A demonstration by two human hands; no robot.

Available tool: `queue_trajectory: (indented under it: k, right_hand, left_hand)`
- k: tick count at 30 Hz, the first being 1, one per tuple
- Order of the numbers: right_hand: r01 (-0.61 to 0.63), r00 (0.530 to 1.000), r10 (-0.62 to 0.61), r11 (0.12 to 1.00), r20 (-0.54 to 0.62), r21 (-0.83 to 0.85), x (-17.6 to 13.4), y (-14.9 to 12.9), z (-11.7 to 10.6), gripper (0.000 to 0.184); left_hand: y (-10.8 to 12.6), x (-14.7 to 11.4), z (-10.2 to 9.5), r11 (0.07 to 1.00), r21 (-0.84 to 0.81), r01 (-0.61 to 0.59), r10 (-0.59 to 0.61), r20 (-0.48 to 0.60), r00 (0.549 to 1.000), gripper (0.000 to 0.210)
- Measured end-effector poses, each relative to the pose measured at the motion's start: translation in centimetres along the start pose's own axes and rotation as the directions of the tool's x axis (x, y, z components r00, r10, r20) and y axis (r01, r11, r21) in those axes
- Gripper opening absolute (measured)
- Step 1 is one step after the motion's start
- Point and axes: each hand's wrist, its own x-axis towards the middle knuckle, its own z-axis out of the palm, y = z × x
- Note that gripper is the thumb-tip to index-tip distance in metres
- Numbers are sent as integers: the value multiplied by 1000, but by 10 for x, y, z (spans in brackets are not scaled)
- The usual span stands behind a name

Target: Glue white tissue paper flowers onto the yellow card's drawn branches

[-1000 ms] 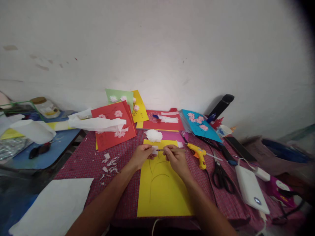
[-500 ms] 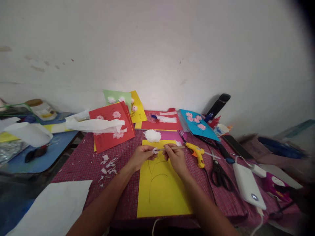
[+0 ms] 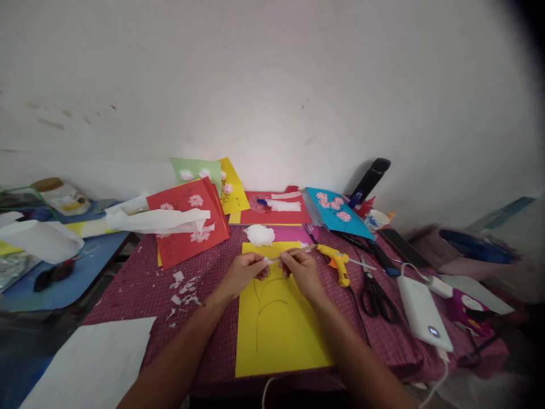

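Note:
Above a yellow sheet (image 3: pixel 281 335) with thin curved lines drawn on it, my two hands meet at their fingertips. My left hand (image 3: pixel 247 274) pinches a small piece of white tissue paper (image 3: pixel 267 261), mostly hidden by the fingers. Between the fingers and thumb of my right hand (image 3: pixel 301 271) is a thin pale stick (image 3: pixel 307 248); one end points at the tissue and the other sticks out to the right. Just beyond the hands lies a heap of white tissue pieces (image 3: pixel 260 234). A yellow glue gun (image 3: pixel 338 264) rests to the right of my right hand.
Black scissors (image 3: pixel 377 298) and a white power bank (image 3: pixel 424 313) lie at right. Red (image 3: pixel 183 244) and blue (image 3: pixel 355 225) cards with pink paper flowers stand behind. Paper scraps (image 3: pixel 185 289) and a white sheet (image 3: pixel 97 358) are on the left, near a blue table (image 3: pixel 91 255).
The view has shifted slightly, so most things appear a little further left. My hands keep the same hold on the tissue and the stick, with the stick's angle slightly changed.

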Motion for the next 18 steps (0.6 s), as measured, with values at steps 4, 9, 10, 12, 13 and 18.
queue_trajectory:
  k: [4,9,10,12,13,18]
  right_hand:
    - [-10,996,7,999,-84,-36,-2,-10,1,26]
    - [21,1000,-21,1000,-15,-6,1,-21,-11,29]
    - [26,1000,-26,999,-3,-29,3,-22,-14,30]
    - [43,999,-42,994,7,-99,8,-24,-22,31]
    - [63,998,-62,988,13,-139,11,-25,-25,31]
    - [249,967,-218,915,129,-318,25,-31,-34,24]
  left_hand:
    - [2,-1,11,991,113,-67,61,56,997,26]
    - [13,1,24,865,443,-235,232,62,971,18]
    - [17,3,26,804,526,-276,279,75,957,17]
    - [25,8,29,682,646,-343,351,122,929,18]
    - [27,12,31,632,684,-364,371,145,917,18]
    - [21,38,37,515,758,-399,392,206,897,18]
